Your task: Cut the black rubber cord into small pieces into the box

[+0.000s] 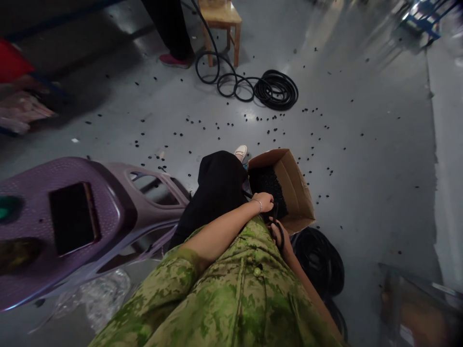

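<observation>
My left hand (263,202), with a thin bracelet at the wrist, is closed over the near edge of an open cardboard box (298,193). A short stretch of black tube (247,194) runs to it from beside my leg; its fingertips are mostly hidden. Just below, my right hand (284,237) is closed around black-handled scissors (279,232), whose blades point towards the box and are hard to make out. Many small black pieces (265,180) lie inside the box, under and beyond my hands.
A coil of black tube (278,90) lies ahead, its loops trailing to a wooden stool (220,19) near another person's leg (173,29). More black tube (318,260) is coiled at right. Small black pieces dot the floor. A purple plastic chair (112,207) at left holds a phone (74,218).
</observation>
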{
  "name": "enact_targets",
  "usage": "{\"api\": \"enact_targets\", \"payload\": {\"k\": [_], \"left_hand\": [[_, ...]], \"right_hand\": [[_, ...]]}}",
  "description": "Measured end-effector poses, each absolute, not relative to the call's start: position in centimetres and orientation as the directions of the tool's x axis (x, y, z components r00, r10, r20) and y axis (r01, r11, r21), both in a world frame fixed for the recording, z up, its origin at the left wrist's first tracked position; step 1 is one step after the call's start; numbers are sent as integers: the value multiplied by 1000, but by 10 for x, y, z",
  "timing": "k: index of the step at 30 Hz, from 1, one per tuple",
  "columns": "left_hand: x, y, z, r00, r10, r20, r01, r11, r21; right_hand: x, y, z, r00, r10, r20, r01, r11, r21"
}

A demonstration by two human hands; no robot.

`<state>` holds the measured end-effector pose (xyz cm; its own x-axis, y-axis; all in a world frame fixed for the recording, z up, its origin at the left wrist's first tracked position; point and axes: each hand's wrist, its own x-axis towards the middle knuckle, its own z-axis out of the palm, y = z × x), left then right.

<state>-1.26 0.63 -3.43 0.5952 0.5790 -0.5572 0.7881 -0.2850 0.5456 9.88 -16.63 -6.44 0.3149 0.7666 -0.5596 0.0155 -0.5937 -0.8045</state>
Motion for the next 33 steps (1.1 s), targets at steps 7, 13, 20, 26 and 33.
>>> {"api": "enact_targets", "payload": {"k": [7,13,20,26,33], "left_hand": [[-10,4,-36,613,564,-553,777,-304,551],[-9,1,-38,637,537,-553,762,-327,559],[-8,0,-38,656,492,-573,753,-376,540],[-8,0,-39,649,486,-585,761,-393,517],[-9,0,-40,656,483,-580,754,-386,532]], "right_hand": [[101,-166,-71,293,831,-473,136,-526,-840],[99,-163,-72,313,823,-474,168,-539,-825],[99,-163,-75,313,860,-403,229,-480,-846],[99,-163,-84,315,874,-370,319,-465,-826],[101,-166,-88,305,886,-350,397,-452,-799]]}}
